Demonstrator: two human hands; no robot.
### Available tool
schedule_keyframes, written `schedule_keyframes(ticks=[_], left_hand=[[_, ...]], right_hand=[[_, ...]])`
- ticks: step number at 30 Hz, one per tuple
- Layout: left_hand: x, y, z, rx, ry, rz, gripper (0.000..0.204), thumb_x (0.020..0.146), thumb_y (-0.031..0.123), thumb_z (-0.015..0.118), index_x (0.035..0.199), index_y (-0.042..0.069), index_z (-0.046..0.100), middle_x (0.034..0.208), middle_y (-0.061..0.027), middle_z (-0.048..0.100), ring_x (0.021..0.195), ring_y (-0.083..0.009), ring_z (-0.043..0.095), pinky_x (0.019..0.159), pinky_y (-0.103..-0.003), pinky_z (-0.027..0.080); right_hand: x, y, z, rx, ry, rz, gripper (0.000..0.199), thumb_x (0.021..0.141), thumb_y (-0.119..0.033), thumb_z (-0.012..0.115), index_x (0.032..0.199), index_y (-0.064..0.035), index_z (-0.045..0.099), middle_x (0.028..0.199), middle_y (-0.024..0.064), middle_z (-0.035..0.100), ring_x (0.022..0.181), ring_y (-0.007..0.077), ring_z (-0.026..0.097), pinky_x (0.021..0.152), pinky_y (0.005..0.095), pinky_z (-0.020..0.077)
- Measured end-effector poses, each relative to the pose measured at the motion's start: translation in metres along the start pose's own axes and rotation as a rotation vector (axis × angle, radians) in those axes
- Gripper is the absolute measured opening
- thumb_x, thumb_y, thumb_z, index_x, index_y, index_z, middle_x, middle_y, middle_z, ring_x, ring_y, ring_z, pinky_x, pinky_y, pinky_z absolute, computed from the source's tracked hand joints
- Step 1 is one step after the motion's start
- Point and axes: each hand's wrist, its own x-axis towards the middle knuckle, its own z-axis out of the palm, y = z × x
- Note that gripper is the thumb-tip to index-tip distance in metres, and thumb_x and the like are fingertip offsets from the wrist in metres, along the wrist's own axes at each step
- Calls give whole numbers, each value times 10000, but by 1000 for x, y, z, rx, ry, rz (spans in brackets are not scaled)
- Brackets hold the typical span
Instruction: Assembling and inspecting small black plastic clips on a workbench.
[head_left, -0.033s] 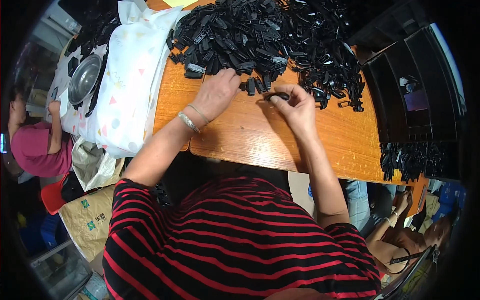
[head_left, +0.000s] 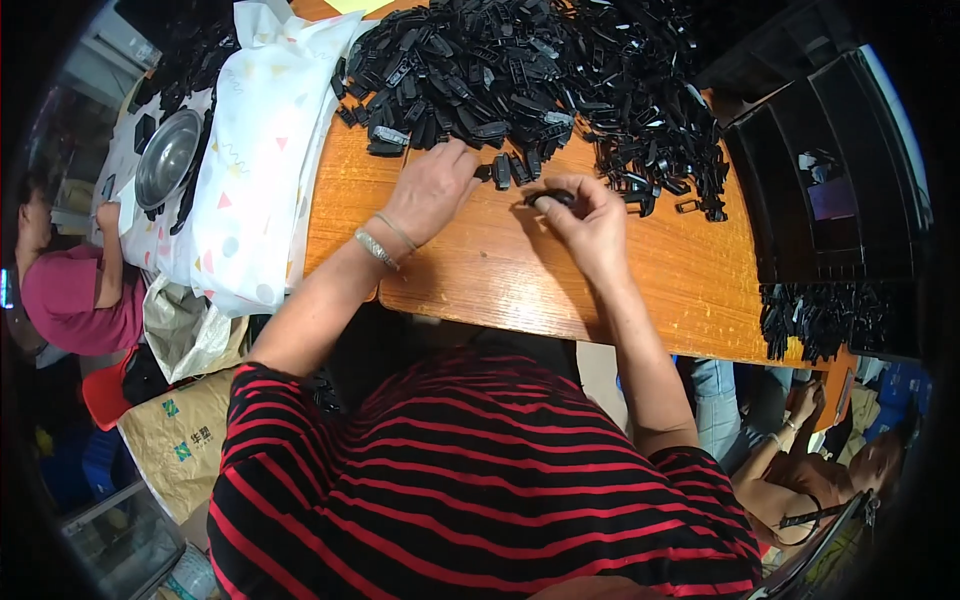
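Observation:
My right hand (head_left: 592,225) pinches a small, curved black plastic part (head_left: 553,197) between thumb and fingers, just above the wooden table (head_left: 480,290). To its left, my left hand (head_left: 432,190) rests at the near edge of a large heap of black plastic parts (head_left: 470,70). Its fingers are curled and their tips point away from me, so what they hold, if anything, is hidden. A small black piece (head_left: 484,173) shows right beside those fingers. Between my hands, several loose black clips (head_left: 510,170) lie on the wood.
A white patterned bag (head_left: 260,160) stands along the left side, with a metal bowl (head_left: 168,160) beyond it. Black bins (head_left: 820,170) are on the right, near more black parts (head_left: 820,322). One person (head_left: 80,295) sits at left, another (head_left: 800,480) at lower right.
My right hand has shifted slightly to the left with the black part, which is turned a little differently between the fingers. The left hand stays nearly in place.

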Motion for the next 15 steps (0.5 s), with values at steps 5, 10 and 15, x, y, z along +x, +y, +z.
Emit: schedule_keyframes(ticks=[5, 10, 15], left_hand=[[-16, 29, -13, -619, -34, -558, 235, 881, 76, 654, 1081, -29, 587, 907, -80, 632, 776, -166, 639, 700, -261, 513], [-25, 52, -18, -1355, 139, -769, 232, 946, 94, 599, 1144, -26, 581, 861, -9, 638, 741, -48, 581, 681, -187, 470], [-23, 62, -28, -1400, 142, -710, 222, 951, 56, 578, 1159, -20, 567, 887, -10, 641, 782, -65, 617, 718, -197, 496]], right_hand=[[-23, 2, -3, -841, -54, -329, 204, 802, -63, 756, 986, 1, 698, 848, 88, 658, 727, 184, 673, 617, 286, 513], [-24, -26, 2, -436, -12, -182, 187, 821, -61, 736, 994, 2, 703, 883, 89, 629, 706, 150, 611, 625, 263, 487], [-25, -38, 25, -49, 0, -231, 224, 887, -32, 666, 1107, 9, 655, 958, 29, 576, 766, 67, 560, 636, 190, 473]])
